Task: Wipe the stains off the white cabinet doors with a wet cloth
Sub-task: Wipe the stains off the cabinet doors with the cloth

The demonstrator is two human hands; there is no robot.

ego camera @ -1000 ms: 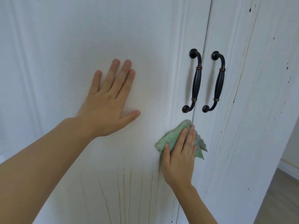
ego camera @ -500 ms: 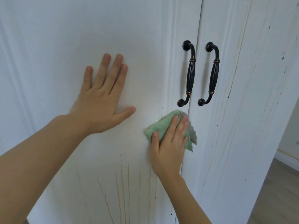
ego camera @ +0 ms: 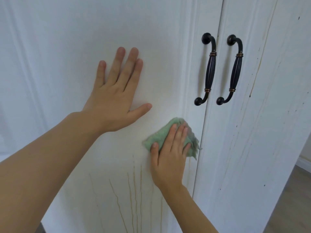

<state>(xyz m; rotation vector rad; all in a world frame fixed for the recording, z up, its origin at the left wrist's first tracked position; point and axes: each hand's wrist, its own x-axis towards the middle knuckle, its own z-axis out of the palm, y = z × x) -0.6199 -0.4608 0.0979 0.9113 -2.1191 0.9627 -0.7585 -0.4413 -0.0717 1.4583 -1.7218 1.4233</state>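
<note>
White painted wood, two cabinet doors side by side: left door [ego camera: 151,31] and right door [ego camera: 277,115], meeting at a vertical seam between a pair of handles. Left handle [ego camera: 207,69] and right handle [ego camera: 233,69]: dark metal, fluted grips with coppery bands, each mounted close to the seam. No brand, label or lettering can be read on any surface. Left hand [ego camera: 116,98]: flat against the left door's panel, fingers straight and close together, thumb spread to the side, holding nothing. Right hand [ego camera: 170,157]: lower and nearer the seam, straight fingers laid over a green cloth [ego camera: 159,133] and pressing it onto the left door below the left handle; the thumb rests on the cloth's lower left edge. Cloth: crumpled, fuzzy, its frayed right corner reaching toward the seam; the part beneath the palm is hidden, and whether it is wet cannot be told. Stains, left door: thin brownish drip lines [ego camera: 134,190] running downward below the cloth and out of the bottom of the frame. Stains, right door: faint long streaks [ego camera: 262,44] and small dark specks [ego camera: 249,95] scattered along the panel. Both forearms are cut off by the frame's lower edge. Wooden floor [ego camera: 289,207]: a strip visible at lower right, beside a pale baseboard, partly out of view.
</note>
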